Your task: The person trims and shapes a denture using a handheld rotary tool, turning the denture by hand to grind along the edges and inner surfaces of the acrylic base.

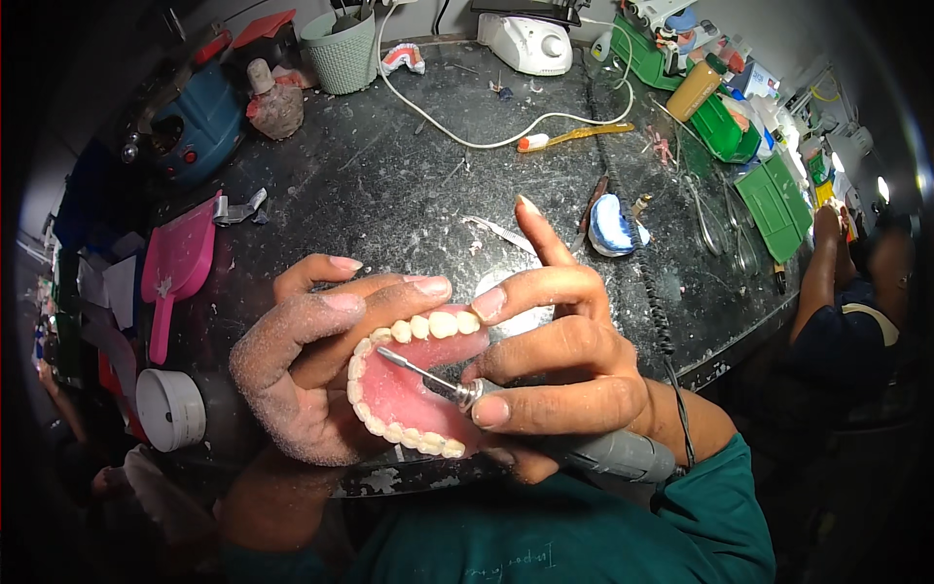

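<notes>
Taking the denture (pixel 413 375) as the landmark: far to its left on the dark counter (pixel 389 185) a pink dustpan-shaped scoop (pixel 175 263) lies flat, and below that a white round lid (pixel 167 409) sits at the counter's near edge. The left hand (pixel 311 375), dusted with white powder, cups the denture from its left and underneath, fingers (pixel 331 304) closed around the pink base with the thumb pressed on the front teeth. The arch of teeth opens toward the right, its long axis running from upper right to lower right around the pink plate.

The right hand (pixel 555 360) comes in from the denture's right, fingers gripping a grey rotary handpiece (pixel 593 450) like a pen. The handpiece lies nearly level, its long axis pointing left, and its thin bur (pixel 404 362) rests on the pink inner surface, just inside the teeth. The index finger sticks up, free.

Above and right of the denture lies a blue and white dental cast (pixel 613 226). Farther right, green rectangular trays (pixel 773 204) line the counter's edge, with an amber bottle (pixel 696 88) beyond them. Labels are too small to make out.
</notes>
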The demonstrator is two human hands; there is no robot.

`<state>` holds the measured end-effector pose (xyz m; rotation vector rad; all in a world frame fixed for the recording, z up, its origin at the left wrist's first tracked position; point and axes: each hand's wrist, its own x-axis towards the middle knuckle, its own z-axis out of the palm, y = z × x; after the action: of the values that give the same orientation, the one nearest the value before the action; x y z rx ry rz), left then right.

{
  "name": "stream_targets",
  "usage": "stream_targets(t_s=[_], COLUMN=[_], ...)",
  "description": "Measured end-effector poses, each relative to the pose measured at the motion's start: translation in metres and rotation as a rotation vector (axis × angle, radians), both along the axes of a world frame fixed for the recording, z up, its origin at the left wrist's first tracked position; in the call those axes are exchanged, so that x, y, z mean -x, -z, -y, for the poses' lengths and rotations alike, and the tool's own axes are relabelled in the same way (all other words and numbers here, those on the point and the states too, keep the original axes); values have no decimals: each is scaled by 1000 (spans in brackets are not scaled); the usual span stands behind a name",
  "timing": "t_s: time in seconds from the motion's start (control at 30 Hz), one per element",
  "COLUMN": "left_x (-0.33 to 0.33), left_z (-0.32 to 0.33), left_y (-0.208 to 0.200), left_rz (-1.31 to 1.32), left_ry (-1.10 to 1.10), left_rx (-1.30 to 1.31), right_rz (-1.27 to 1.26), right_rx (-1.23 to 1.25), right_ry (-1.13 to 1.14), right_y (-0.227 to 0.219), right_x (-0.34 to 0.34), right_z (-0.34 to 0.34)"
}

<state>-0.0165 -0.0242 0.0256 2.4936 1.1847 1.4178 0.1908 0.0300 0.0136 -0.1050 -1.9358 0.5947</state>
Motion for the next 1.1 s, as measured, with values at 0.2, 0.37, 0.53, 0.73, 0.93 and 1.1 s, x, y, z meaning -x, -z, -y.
stream_targets(t_s=[0.2, 0.37, 0.53, 0.73, 0.93, 1.1], left_x=[-6, -12, -22, -21, -21, -14], left_z=[-13, -8, -4, -8, -6, -16], left_y=[12, 17, 18, 19, 19, 26], left_rz=[156, 380, 623, 504, 651, 611], left_ry=[113, 197, 232, 190, 238, 325], left_rx=[-11, 122, 238, 180, 255, 221], right_rz=[21, 23, 66, 102, 103, -19], right_rx=[45, 19, -6, -15, -43, 0], right_ry=[51, 94, 102, 136, 92, 26], right_y=[1, -5, -6, -8, -7, -4], right_x=[-1, 0, -2, -4, -4, -5], right_z=[2, 5, 6, 5, 4, 4])
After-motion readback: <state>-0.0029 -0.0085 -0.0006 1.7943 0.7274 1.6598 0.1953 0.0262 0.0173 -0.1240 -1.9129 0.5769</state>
